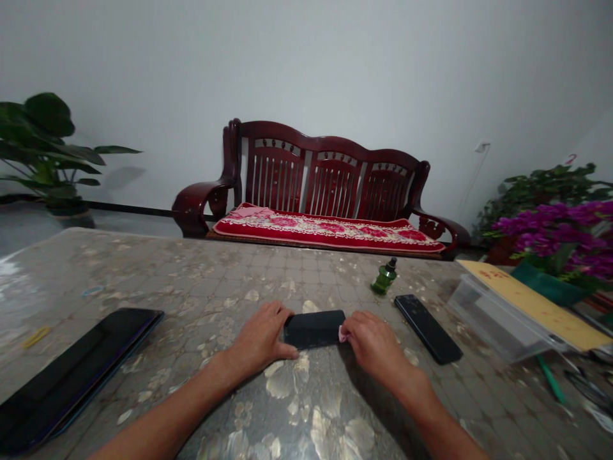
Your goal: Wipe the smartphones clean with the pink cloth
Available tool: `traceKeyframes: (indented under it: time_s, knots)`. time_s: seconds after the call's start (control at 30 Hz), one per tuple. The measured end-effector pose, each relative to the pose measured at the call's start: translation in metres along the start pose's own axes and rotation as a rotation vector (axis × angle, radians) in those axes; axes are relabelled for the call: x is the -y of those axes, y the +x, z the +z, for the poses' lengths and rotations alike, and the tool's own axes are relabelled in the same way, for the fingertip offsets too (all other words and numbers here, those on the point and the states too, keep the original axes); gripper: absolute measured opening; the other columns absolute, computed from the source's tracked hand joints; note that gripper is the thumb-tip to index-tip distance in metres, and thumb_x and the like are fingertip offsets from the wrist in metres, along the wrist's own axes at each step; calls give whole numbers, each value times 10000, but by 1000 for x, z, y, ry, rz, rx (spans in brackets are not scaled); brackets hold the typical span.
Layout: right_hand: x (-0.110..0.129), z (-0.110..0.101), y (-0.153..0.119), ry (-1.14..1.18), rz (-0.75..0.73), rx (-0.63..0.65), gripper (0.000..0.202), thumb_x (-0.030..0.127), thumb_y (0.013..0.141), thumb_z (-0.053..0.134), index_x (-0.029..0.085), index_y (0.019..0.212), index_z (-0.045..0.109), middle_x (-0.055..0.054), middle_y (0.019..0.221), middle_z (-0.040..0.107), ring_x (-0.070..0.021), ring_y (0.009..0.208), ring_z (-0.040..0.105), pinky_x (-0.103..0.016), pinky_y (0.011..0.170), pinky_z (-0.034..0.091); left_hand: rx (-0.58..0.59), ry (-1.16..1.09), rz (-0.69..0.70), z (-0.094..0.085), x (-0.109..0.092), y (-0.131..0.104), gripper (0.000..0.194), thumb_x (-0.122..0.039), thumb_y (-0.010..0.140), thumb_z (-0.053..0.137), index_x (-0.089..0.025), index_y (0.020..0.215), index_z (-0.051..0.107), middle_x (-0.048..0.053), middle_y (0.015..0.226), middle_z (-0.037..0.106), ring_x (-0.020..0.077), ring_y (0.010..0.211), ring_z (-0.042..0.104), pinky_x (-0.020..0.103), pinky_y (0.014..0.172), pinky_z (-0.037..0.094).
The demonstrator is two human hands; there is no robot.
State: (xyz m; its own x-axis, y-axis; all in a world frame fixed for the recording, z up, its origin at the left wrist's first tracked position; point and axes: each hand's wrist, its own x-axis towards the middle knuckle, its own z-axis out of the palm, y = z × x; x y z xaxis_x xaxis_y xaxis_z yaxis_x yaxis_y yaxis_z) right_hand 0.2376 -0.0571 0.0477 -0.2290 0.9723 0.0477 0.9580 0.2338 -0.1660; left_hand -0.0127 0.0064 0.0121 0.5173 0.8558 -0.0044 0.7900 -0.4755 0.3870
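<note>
A dark smartphone [315,329] lies sideways, screen up, on the patterned tablecloth [230,275] in front of me. My left hand [268,335] clasps its left end, the thumb at the near edge and the fingers at the far edge. At the right end, my right hand [371,335] pinches a small pink cloth [343,333] against the phone. Most of the cloth is hidden by the fingers. To the right of that hand rests a second black phone [428,327]. Behind it stands a small green spray bottle [384,277] with a black top.
A large black tablet [76,374] and a yellow strip [36,337] lie at the left. On the right are a clear plastic box [498,326] topped by a yellow board [531,300], a green pen-like object [550,378] and purple flowers [560,230]. A wooden bench [330,172] stands beyond the table.
</note>
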Motion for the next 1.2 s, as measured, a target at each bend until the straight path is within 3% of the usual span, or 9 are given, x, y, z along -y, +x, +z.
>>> traceKeyframes:
  time_s: [0.17,0.4,0.67,0.9,1.2]
  knots:
    - [10,5,-1,16,-80,-19,254,37,880,540,220,884,716,-34,917,698,-194,926,609,-279,791,370,-16,1,7,1,1,0,610,-459,700,832,-197,1216,641,104,1189,622,307,1144,554,372,964,437]
    - [-6,7,-1,-21,-37,-103,260,32,865,551,231,834,716,-30,860,696,-183,839,618,-281,736,360,-10,-13,9,1,1,1,592,-457,706,822,-209,1212,643,98,1174,624,311,1144,555,372,958,436]
    - [17,16,1,48,-165,-95,213,92,936,545,226,887,704,-26,897,674,-183,891,584,-280,778,373,-20,-8,14,4,3,2,616,-478,702,828,-192,1215,639,103,1174,619,316,1139,549,386,956,440]
    - [1,17,4,-2,-54,-145,273,0,883,534,206,848,709,-39,867,674,-192,872,584,-294,775,375,-9,-7,6,2,2,1,606,-459,702,832,-209,1217,637,99,1191,619,311,1155,549,373,963,440]
    - [25,33,8,36,-311,-217,158,110,948,565,216,912,677,-27,887,642,-187,868,523,-298,753,353,-31,-10,29,5,5,2,575,-479,704,829,-236,1191,641,78,1170,622,302,1129,551,377,961,437]
